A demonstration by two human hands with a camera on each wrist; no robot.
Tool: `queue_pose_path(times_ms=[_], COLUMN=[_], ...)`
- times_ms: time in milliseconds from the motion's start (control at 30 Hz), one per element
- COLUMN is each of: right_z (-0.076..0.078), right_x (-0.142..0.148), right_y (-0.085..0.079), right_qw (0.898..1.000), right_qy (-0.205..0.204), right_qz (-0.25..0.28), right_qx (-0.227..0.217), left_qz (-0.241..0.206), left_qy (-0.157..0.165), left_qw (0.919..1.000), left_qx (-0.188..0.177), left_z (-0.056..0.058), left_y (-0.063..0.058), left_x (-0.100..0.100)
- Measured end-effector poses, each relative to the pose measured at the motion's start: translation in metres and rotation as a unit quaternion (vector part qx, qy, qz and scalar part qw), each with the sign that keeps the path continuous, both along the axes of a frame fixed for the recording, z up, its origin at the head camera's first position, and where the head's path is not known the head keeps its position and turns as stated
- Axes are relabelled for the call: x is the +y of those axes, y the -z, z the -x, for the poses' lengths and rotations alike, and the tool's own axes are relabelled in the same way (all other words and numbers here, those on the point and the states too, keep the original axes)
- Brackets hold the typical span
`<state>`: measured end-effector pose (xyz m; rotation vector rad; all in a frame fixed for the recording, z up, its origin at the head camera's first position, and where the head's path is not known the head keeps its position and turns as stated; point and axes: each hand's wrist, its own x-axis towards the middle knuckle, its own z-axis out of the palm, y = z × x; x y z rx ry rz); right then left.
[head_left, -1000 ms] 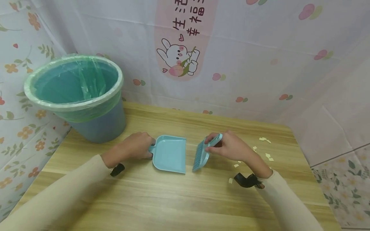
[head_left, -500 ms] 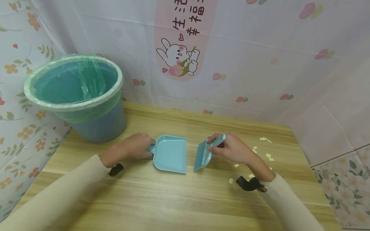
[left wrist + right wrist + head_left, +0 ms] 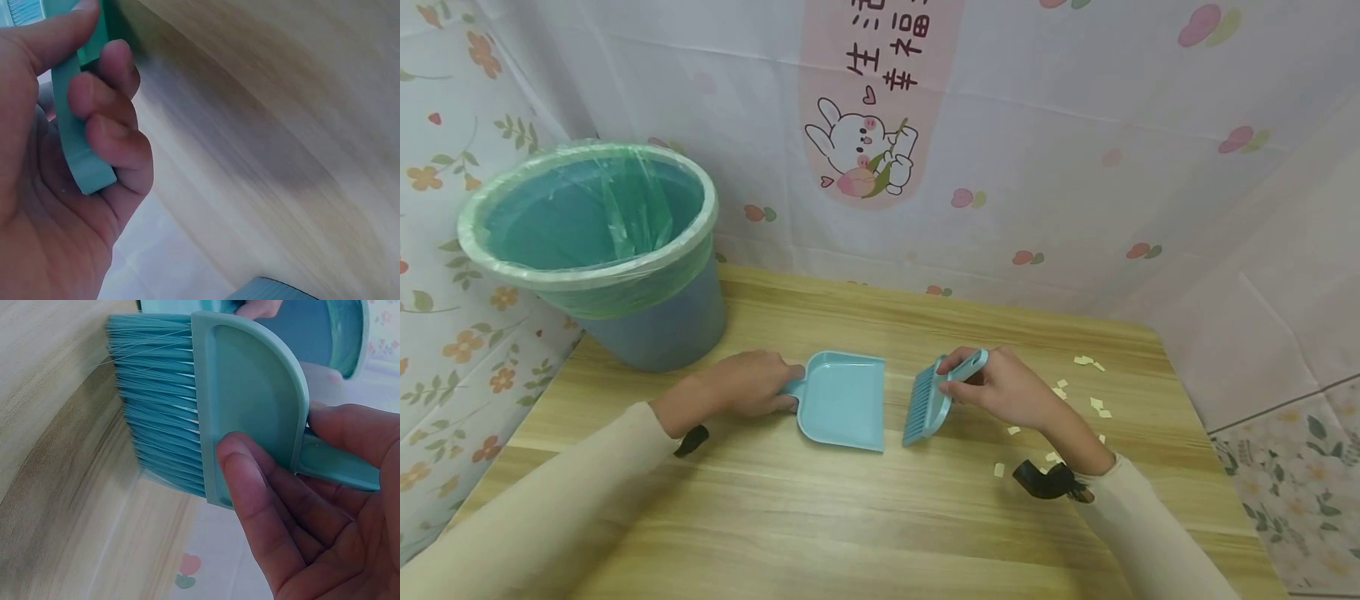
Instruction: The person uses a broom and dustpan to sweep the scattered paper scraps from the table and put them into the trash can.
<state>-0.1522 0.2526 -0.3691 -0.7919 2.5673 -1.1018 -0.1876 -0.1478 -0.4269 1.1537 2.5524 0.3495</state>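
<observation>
A light-blue dustpan (image 3: 842, 402) lies on the wooden table, its flat lip facing right. My left hand (image 3: 754, 383) grips its short handle; in the left wrist view the fingers curl round that handle (image 3: 84, 147). Just right of the lip, my right hand (image 3: 1000, 387) holds a matching hand brush (image 3: 931, 404), tilted with bristles down toward the table. The right wrist view shows the blue bristles (image 3: 159, 403) with their tips at the tabletop, thumb and fingers round the brush's handle and body. Small pale-yellow paper scraps (image 3: 1097, 405) lie scattered around and beyond the right wrist.
A blue trash bin (image 3: 662, 325) lined with a green bag stands at the table's back left corner. White patterned cloth (image 3: 1045, 167) hangs behind the table (image 3: 820, 533). Tiles with a floral print (image 3: 1292, 483) show past the right edge.
The brush and right hand have shifted slightly to the right, away from the dustpan's lip. The left hand and dustpan have stayed almost still.
</observation>
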Motion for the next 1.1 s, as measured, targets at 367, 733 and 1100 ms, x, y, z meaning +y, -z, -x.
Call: queue_pose_path(times_ms=[367,733,1100], right_z=[-0.0002,-0.0011,-0.0009], right_x=[0.0008,0.0006,0.0008], right_y=[0.0016,0.0015,0.0028], right_qw=[1.000,1.000,1.000], right_qy=[0.001,0.004,0.011], right_qz=[-0.003,0.001,-0.010], right_qx=[0.004,0.008,0.013], left_qz=[0.002,0.052,0.074], left_qy=[0.011,0.015,0.026], left_qw=[0.9999,0.9983,0.9953], left_qx=[0.000,0.023,0.056], left_z=[0.0002,0.0001,-0.0025], left_y=[0.0003,-0.0007,-0.0046], left_x=[-0.0023,0.0009,0.0042])
